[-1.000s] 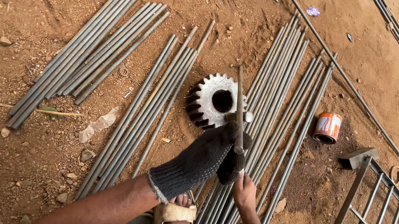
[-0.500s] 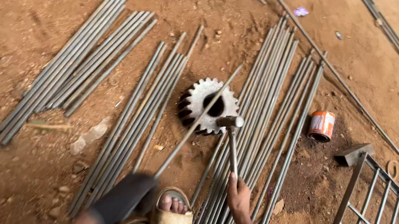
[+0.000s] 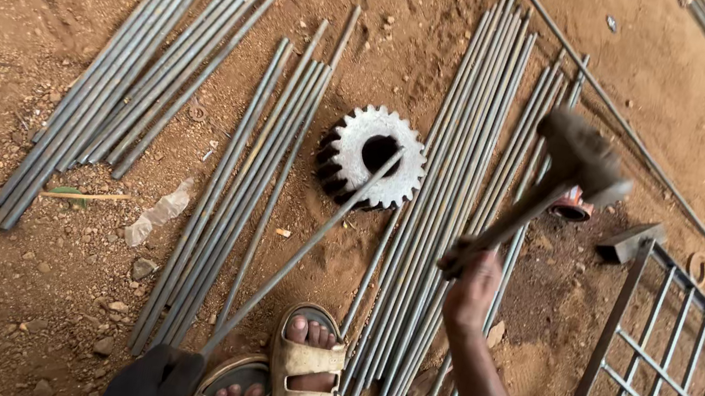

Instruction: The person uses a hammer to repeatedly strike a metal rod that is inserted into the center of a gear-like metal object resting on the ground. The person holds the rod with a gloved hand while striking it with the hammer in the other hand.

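Steel rod (image 3: 299, 252) in gloved left hand (image 3: 151, 383) | right hand (image 3: 471, 292) grips blurred hammer (image 3: 571, 164)

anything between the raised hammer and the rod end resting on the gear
Nothing visible. The hammer, in the right hand, is raised to the right of the gear. The rod, held by the gloved left hand, lies uncovered.

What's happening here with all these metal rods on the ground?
A person stands over bundles of steel rods laid on red dirt. The gloved left hand holds one rod with its far end resting on a big toothed gear. The bare right hand has a hammer raised above it. A metal grid frame lies to the right.
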